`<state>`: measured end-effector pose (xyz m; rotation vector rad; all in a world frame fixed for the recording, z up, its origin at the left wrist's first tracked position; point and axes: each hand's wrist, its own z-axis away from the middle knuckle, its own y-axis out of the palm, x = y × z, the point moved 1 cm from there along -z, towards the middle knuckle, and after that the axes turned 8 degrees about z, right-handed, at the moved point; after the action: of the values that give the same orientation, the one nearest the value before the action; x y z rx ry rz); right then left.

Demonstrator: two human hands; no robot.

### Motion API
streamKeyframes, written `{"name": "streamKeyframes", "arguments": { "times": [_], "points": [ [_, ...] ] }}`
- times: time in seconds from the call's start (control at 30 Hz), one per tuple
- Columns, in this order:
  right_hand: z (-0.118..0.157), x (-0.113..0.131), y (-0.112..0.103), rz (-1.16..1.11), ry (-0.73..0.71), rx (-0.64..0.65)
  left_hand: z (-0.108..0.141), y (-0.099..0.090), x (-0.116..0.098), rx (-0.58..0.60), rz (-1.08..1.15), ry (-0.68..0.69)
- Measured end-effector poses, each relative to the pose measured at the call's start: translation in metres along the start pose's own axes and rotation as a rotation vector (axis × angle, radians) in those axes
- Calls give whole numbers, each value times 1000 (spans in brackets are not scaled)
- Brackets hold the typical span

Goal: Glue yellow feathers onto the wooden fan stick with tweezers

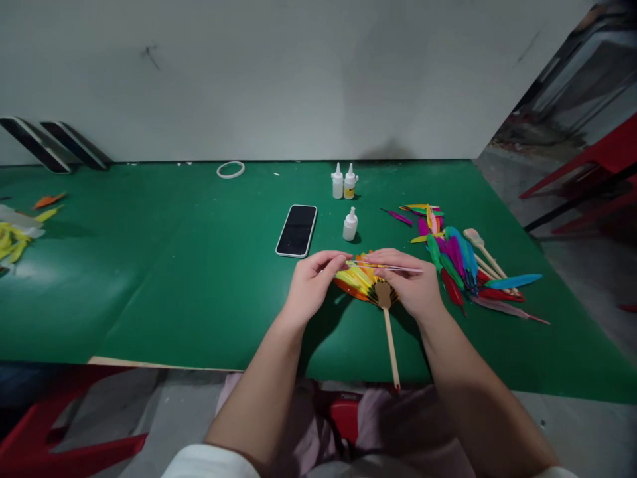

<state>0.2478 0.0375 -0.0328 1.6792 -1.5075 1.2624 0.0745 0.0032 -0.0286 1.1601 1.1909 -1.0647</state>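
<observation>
A fan of yellow and orange feathers (357,281) lies flat on the green table, its brown centre and pale wooden handle (391,345) pointing toward me. Above its far edge, my left hand (314,282) pinches thumb and fingers at a narrow yellow feather (351,264). My right hand (411,279) is closed on a thin pale pink stick (405,269) that runs level between the hands. Whether stick and feather are one piece I cannot tell. The right hand covers the fan's right side.
Beyond the hands stand a small white bottle (350,225) and two more bottles (344,182). A phone (297,230) lies to the left, a white ring (230,170) farther back. Coloured feathers (455,255) and wooden sticks (485,255) are piled right. Yellow feathers (14,240) lie far left.
</observation>
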Motion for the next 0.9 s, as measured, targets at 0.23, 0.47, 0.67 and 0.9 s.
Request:
{"name": "streamKeyframes", "arguments": {
  "times": [0.23,0.47,0.67,0.9],
  "points": [
    [0,4,-1,57,-76,65,-1,1,3,-11,73,-28],
    [0,5,5,130,-227,41,-3,-1,9,-59,13,-42],
    [1,5,3,81,-156,33,-3,-3,8,51,160,-122],
    [1,5,-3,-31,37,-23,1,3,0,24,51,29]
  ]
}}
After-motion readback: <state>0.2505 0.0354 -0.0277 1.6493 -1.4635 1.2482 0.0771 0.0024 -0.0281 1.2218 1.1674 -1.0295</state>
